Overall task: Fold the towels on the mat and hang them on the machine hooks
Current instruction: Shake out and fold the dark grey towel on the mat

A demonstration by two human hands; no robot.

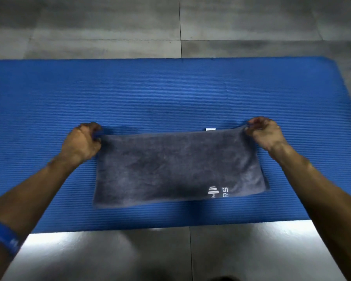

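Towel (178, 165) near edge on mat (170, 94); hands pinch far corners.

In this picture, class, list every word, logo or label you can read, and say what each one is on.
"RS": white letters, turned sideways, on the towel near its front right corner; any letters before them are hidden.
Barbell logo: white, beside those letters; a picture, no words.
White tag at the towel's far edge: too small to read.
Blue wristband on the left arm: pale print, too blurred to read.
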